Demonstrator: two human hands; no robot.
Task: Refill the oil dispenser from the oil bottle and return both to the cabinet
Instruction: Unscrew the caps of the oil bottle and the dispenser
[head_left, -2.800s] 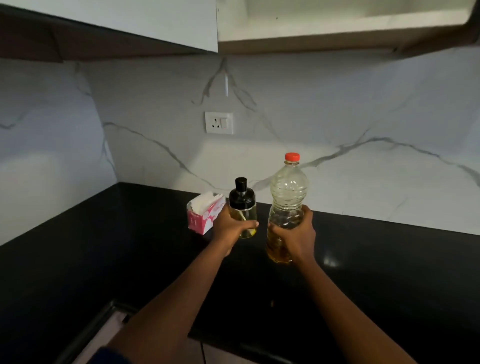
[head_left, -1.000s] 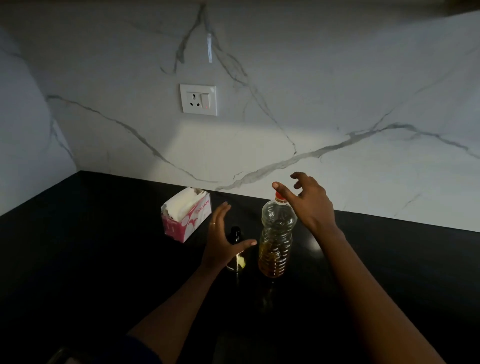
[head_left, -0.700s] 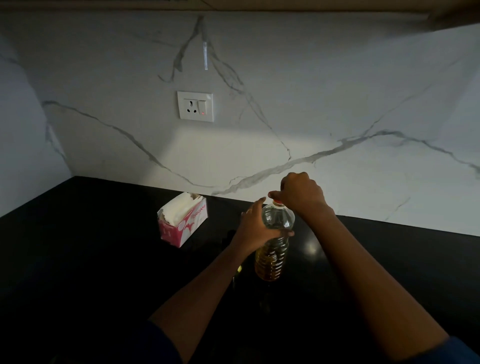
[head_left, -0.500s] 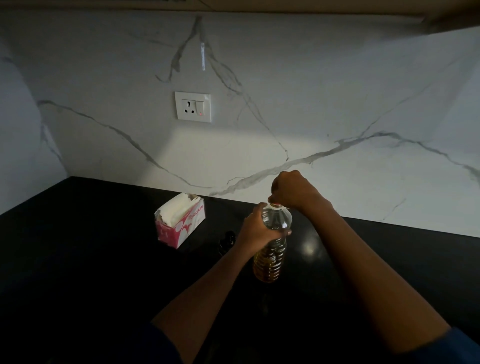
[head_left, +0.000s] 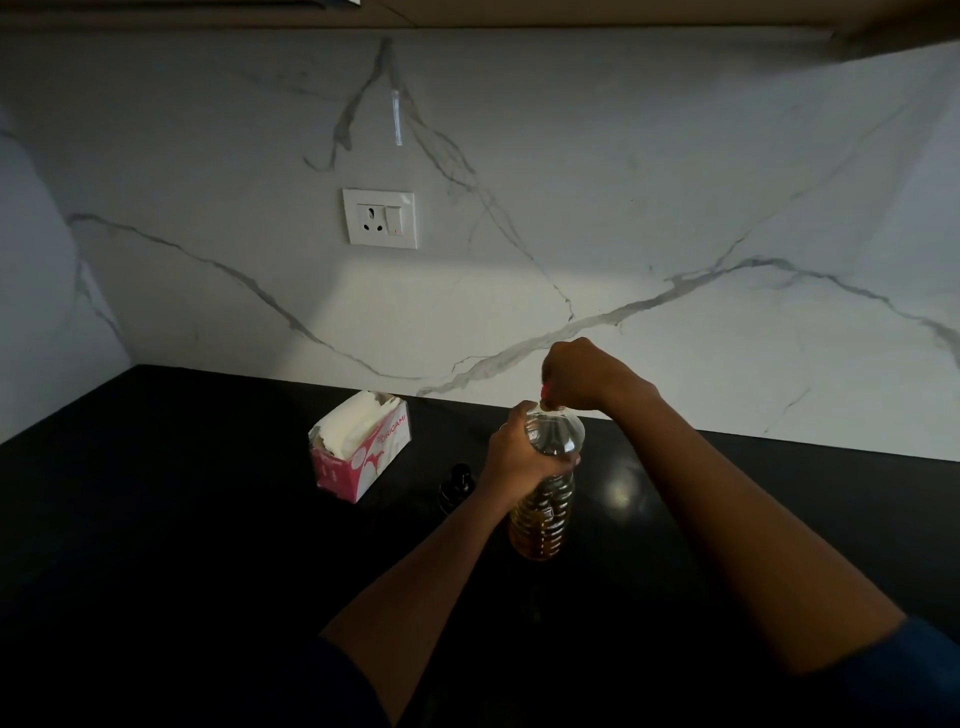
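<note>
We are wrapping left fingers (head_left: 563, 461) round the bottle (head_left: 545, 499) shoulder, right fingers (head_left: 551, 401) pinching its cap (head_left: 544, 391); dispenser (head_left: 455, 486) standing just left.

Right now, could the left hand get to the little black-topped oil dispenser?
Probably yes, once it lets go. The left hand is wrapped around the oil bottle, and the oil dispenser stands just left of it on the black counter, nothing between.

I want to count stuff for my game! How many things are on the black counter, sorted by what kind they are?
Oil bottle, held by both hands (left, right): 1
Oil dispenser, black top, behind the left wrist: 1
Pink tissue box: 1
Total: 3
</note>
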